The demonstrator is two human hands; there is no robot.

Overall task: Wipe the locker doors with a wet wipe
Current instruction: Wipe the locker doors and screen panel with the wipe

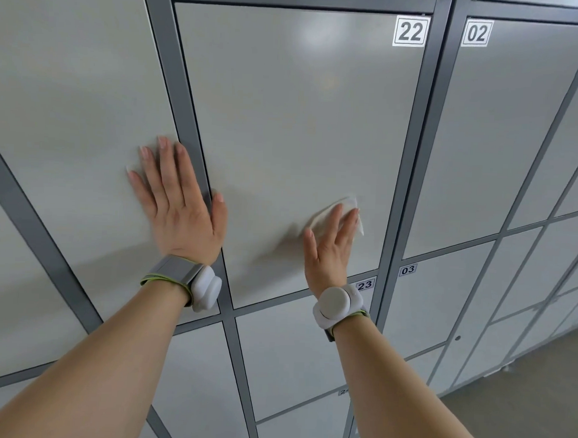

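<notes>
A pale grey locker door numbered 22 (294, 120) fills the middle of the view. My right hand (329, 246) lies flat against its lower right part, fingers straight, pressing a white wet wipe (347, 207) onto the door. The wipe shows above and beside my fingertips. My left hand (180, 202) rests flat with straight fingers on the neighbouring door to the left (72, 96), its thumb reaching across the dark grey frame strip (187, 94). Both wrists wear white bands.
Door 02 (500, 128) stands to the right of door 22, door 03 (442, 306) below it, and door 23 (293, 350) below door 22. More lockers run off to the right. A grey floor (519, 420) shows at the lower right.
</notes>
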